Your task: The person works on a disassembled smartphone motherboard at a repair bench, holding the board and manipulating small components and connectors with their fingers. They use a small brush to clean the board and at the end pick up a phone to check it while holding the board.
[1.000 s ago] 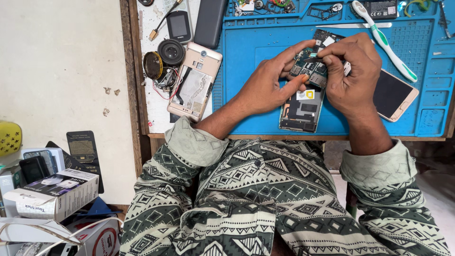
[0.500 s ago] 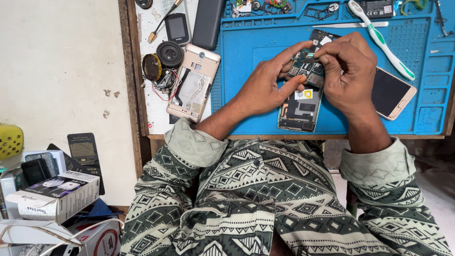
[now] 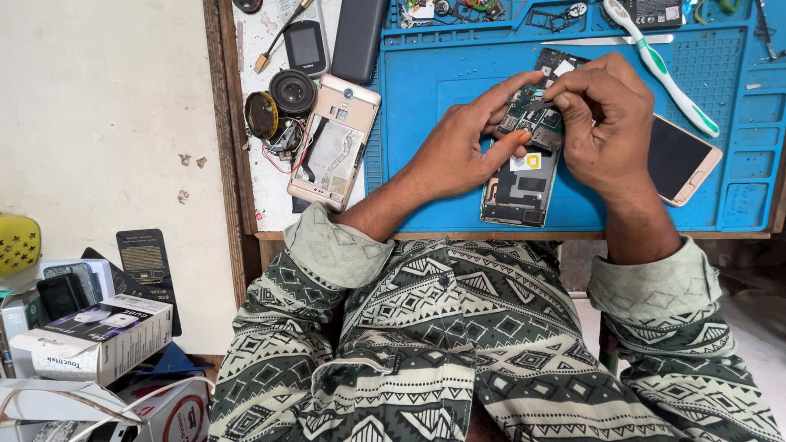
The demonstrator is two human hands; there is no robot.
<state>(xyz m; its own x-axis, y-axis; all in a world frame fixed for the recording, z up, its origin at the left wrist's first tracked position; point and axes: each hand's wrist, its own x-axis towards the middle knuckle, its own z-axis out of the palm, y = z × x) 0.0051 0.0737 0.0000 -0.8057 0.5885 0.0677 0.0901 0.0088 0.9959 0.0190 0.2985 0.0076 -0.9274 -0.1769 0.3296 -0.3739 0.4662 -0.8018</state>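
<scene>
An opened phone (image 3: 520, 184) with its back cover off lies on the blue work mat (image 3: 426, 98). My left hand (image 3: 463, 147) rests on its upper part and steadies the green circuit board (image 3: 530, 123) with thumb and fingers. My right hand (image 3: 602, 123) is bunched over the same board, its fingertips pinching a thin metal tool whose tip touches the board. Under my right wrist lies a second phone (image 3: 679, 160), dark screen up, with a gold rim.
A gold phone back shell (image 3: 334, 151) lies left of the mat, beside round speaker parts (image 3: 282, 102) with red wires. A white-green toothbrush (image 3: 659, 65) lies at the mat's upper right. Cardboard boxes (image 3: 94, 340) and old handsets sit on the floor at left.
Both hands have stayed on the opened phone; my right hand's fingers shifted slightly over the circuit board. Nothing else has moved.
</scene>
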